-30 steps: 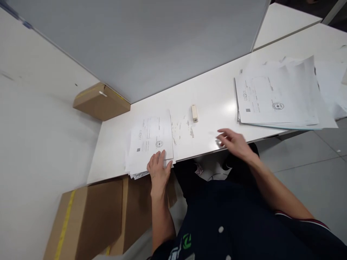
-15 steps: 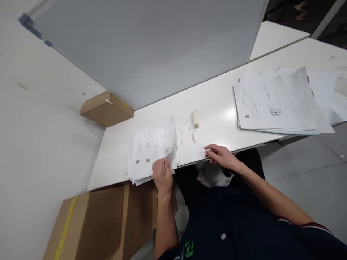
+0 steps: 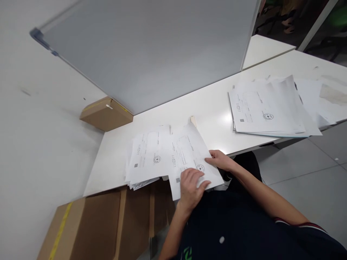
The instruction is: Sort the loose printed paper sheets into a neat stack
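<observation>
My left hand (image 3: 191,186) lies on a printed sheet (image 3: 189,153) that hangs partly over the near edge of the white table (image 3: 214,112), fingers spread and pressing it down. My right hand (image 3: 221,159) grips the same sheet at its right edge. Just to the left, a small stack of similar printed papers (image 3: 146,159) rests near the table's front edge. A small cream stapler (image 3: 193,120) peeks out behind the sheet's far corner.
A larger pile of printed papers (image 3: 268,110) lies at the right of the table. A grey partition board (image 3: 151,50) stands behind. One cardboard box (image 3: 105,113) sits at the far left and bigger cardboard boxes (image 3: 92,224) under the table.
My left hand lifted the top sheet off the left stack and moved it right, in front of me. My right hand came in and took hold of its right edge.
</observation>
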A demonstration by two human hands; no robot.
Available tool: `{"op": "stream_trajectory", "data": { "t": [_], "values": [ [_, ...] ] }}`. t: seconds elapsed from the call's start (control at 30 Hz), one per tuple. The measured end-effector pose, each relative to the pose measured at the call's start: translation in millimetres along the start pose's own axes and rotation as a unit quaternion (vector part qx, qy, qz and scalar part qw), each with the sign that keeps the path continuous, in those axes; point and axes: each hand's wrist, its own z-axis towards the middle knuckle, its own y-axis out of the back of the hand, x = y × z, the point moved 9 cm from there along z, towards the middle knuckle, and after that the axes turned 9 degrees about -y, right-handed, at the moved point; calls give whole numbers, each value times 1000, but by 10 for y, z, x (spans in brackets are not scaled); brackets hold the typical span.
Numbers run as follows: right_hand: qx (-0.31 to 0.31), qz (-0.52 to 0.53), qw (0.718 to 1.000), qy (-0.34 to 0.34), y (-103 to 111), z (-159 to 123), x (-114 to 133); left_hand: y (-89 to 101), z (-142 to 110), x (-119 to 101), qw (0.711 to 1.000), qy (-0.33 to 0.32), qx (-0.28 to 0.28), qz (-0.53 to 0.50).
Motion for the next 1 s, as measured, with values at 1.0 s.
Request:
{"op": "stream_trajectory", "data": {
  "t": [1.0],
  "values": [
    [-116,168,979,-7,739,-438,-332,-74,71,832,750,353,-204,-521]
  ]
}}
